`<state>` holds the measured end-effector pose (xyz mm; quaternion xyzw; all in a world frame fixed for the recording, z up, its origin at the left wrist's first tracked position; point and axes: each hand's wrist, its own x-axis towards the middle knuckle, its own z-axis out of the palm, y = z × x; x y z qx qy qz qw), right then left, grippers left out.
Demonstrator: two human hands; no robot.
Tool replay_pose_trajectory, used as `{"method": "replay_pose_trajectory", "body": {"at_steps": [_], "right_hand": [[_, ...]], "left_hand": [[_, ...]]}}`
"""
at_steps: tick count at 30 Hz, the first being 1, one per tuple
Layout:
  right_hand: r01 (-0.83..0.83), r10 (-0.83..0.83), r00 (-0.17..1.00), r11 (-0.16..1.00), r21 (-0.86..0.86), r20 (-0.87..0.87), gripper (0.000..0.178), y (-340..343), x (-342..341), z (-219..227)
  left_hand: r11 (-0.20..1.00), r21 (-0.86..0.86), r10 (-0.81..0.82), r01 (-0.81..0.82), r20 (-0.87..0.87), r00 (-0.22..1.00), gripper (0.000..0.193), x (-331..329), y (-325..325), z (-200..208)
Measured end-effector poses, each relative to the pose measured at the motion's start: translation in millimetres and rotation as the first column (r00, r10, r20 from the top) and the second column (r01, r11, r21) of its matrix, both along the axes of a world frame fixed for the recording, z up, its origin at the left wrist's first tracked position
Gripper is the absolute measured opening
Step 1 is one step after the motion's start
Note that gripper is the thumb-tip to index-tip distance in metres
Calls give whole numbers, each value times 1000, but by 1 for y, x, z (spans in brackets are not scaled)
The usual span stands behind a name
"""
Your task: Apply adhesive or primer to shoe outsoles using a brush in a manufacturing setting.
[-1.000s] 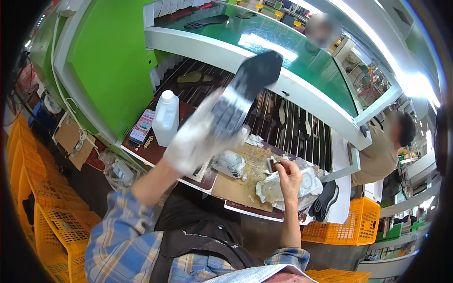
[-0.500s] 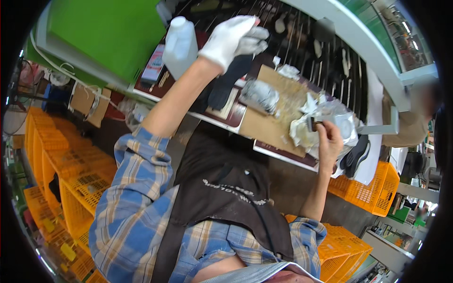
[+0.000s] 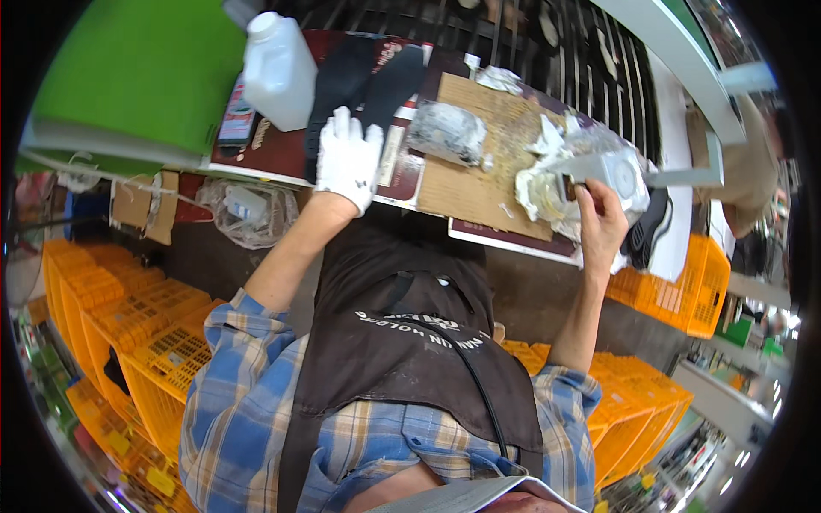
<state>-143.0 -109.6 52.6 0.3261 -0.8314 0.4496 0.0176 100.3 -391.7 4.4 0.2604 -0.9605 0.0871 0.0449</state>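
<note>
My left hand [image 3: 349,161], in a white glove, lies with its fingers stretched out over the near ends of two black shoe soles [image 3: 395,90]. It grips nothing. My bare right hand [image 3: 601,221] pinches a small dark brown piece between thumb and fingertips; its exact kind is too small to tell. That piece is at the rim of a plastic-wrapped container [image 3: 540,190] with a yellowish, crusted inside. Next to it stands a translucent square container [image 3: 611,175]. A grey-smeared wrapped block [image 3: 447,132] rests on the stained cardboard [image 3: 479,192] between my hands.
A white plastic jug [image 3: 280,77] and a phone [image 3: 237,120] stand at the left, beside a green machine [image 3: 137,77]. Dark rollers or bars [image 3: 590,60] run behind the table. More black soles [image 3: 648,227] lie at the right. Orange crates [image 3: 676,286] stand around me.
My left hand has come down and nearer from above the soles and now rests on them. My right hand keeps its pinch at the wrapped container. The view has shifted slightly.
</note>
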Motion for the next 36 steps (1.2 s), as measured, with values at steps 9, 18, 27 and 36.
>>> {"method": "replay_pose_trajectory", "body": {"at_steps": [9, 18, 27, 36], "right_hand": [[76, -40, 971, 986, 146, -236, 19, -1, 2, 5], [74, 49, 940, 937, 342, -337, 15, -11, 12, -19], [74, 49, 953, 919, 386, -299, 17, -13, 12, -19], [85, 38, 956, 914, 397, -292, 17, -12, 17, -16]], "left_hand": [[987, 162, 19, 13, -192, 981, 45, -3, -9, 19], [973, 223, 5, 64, -296, 955, 25, 2, -10, 35], [972, 157, -67, 176, -532, 844, 44, 28, 8, 14], [899, -70, 266, -433, -698, 665, 32, 115, -88, -10]]}}
